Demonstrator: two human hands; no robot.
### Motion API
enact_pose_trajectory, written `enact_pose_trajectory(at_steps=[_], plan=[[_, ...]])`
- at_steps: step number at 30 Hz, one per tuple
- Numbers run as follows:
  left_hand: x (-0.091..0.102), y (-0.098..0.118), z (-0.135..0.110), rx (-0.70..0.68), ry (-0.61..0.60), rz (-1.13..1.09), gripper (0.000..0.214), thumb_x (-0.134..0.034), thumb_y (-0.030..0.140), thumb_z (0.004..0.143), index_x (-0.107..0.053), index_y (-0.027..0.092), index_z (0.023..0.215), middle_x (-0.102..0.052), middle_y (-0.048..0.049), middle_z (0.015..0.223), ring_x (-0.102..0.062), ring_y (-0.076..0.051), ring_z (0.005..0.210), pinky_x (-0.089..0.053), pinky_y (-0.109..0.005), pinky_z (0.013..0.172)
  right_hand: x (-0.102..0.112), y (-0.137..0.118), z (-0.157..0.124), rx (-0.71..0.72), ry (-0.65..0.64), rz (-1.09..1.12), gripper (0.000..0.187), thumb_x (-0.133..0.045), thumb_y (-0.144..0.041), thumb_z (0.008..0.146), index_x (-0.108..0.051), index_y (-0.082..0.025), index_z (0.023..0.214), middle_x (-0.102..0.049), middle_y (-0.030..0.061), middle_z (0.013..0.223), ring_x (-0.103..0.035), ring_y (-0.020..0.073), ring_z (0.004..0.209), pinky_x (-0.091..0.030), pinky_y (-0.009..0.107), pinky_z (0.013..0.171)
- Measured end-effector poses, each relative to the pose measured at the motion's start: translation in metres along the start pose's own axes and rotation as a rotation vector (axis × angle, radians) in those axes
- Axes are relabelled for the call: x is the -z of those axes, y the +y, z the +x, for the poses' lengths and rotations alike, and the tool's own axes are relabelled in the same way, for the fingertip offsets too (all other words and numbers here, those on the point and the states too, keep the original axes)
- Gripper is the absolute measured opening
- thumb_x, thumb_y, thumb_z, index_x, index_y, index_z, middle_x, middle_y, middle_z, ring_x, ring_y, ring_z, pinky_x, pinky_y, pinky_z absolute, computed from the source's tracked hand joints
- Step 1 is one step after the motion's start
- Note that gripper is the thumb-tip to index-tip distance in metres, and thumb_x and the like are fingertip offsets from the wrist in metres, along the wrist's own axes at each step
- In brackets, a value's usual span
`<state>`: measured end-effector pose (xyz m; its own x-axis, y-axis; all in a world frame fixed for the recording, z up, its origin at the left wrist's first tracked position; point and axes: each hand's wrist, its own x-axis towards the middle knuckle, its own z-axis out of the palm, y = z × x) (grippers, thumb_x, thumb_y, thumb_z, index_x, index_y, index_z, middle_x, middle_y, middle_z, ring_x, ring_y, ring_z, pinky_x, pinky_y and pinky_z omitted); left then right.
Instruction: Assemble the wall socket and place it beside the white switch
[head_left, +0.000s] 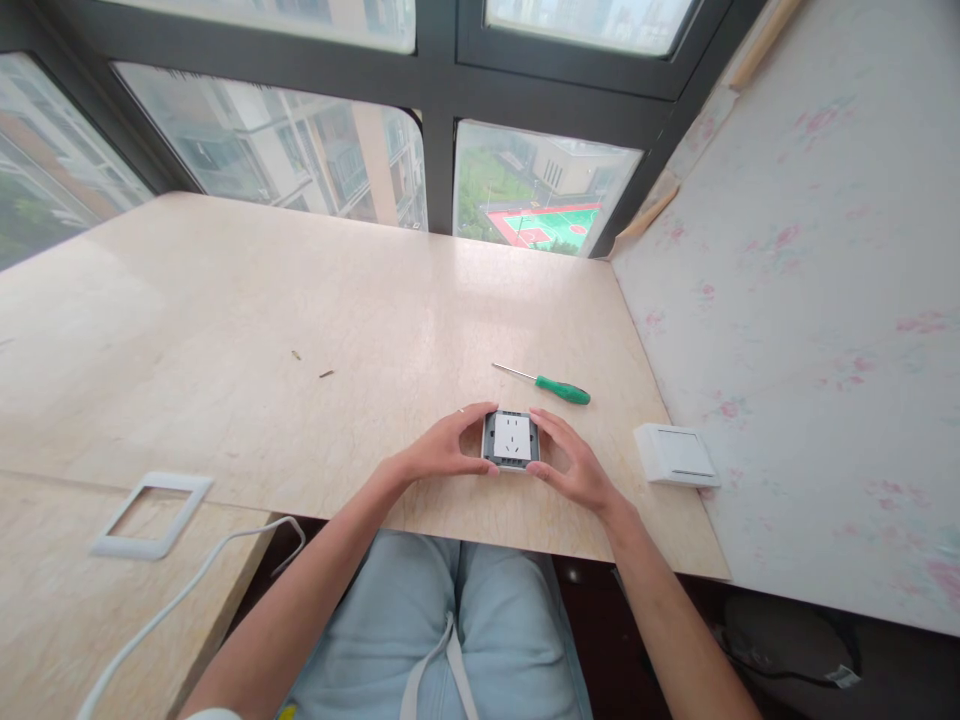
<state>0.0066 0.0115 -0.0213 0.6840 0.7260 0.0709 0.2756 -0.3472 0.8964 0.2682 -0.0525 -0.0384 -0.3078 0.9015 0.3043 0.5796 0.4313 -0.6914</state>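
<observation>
Between my two hands is a wall socket (511, 437), with a white face and a dark grey frame, near the front edge of the counter. My left hand (454, 443) grips its left side, thumb at the near corner and fingers at the far one. On the opposite side my right hand (574, 460) holds it the same way. What lies under the socket is mostly hidden. Just beyond it rests a screwdriver (562, 389) with a green handle, its metal shaft pointing left. Neither hand touches the screwdriver.
A white square cover frame (154, 546) lies on the lower left surface beside a white cable (180, 597). Against the papered wall (817, 300) at right sits a white switch box (677, 455). Two small brown bits (326, 374) lie mid-counter. Windows (547, 185) border the back.
</observation>
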Motion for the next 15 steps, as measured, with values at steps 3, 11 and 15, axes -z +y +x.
enact_pose_trajectory(at_steps=[3, 11, 15], plan=[[-0.0002, 0.0007, -0.0014, -0.003, 0.011, 0.005, 0.085, -0.082, 0.042, 0.068, -0.044, 0.026, 0.142, -0.047, -0.0124, 0.148, -0.043, -0.03, 0.138, -0.034, -0.053, 0.115, -0.0001, 0.0009, -0.0005, -0.003, -0.005, 0.012, 0.068, -0.068, -0.044, 0.085, -0.042, -0.029, 0.146, -0.047, 0.0114, 0.15, -0.044, 0.0311, 0.138, -0.039, 0.054, 0.112], [-0.002, -0.0006, -0.0045, -0.003, 0.019, 0.036, 0.087, -0.081, 0.043, 0.069, -0.042, 0.028, 0.145, -0.046, -0.0125, 0.149, -0.043, -0.031, 0.138, -0.034, -0.054, 0.114, 0.0007, 0.0004, -0.0009, -0.006, -0.015, 0.023, 0.069, -0.07, -0.045, 0.084, -0.043, -0.029, 0.145, -0.048, 0.0115, 0.149, -0.044, 0.0317, 0.138, -0.038, 0.055, 0.113], [-0.0041, -0.0011, -0.0073, -0.011, 0.039, 0.09, 0.088, -0.081, 0.047, 0.07, -0.04, 0.027, 0.146, -0.045, -0.0125, 0.15, -0.042, -0.031, 0.139, -0.034, -0.053, 0.115, 0.0012, 0.0006, -0.0012, -0.006, -0.023, 0.02, 0.07, -0.072, -0.045, 0.082, -0.044, -0.029, 0.145, -0.048, 0.0116, 0.149, -0.044, 0.0316, 0.138, -0.039, 0.055, 0.112]])
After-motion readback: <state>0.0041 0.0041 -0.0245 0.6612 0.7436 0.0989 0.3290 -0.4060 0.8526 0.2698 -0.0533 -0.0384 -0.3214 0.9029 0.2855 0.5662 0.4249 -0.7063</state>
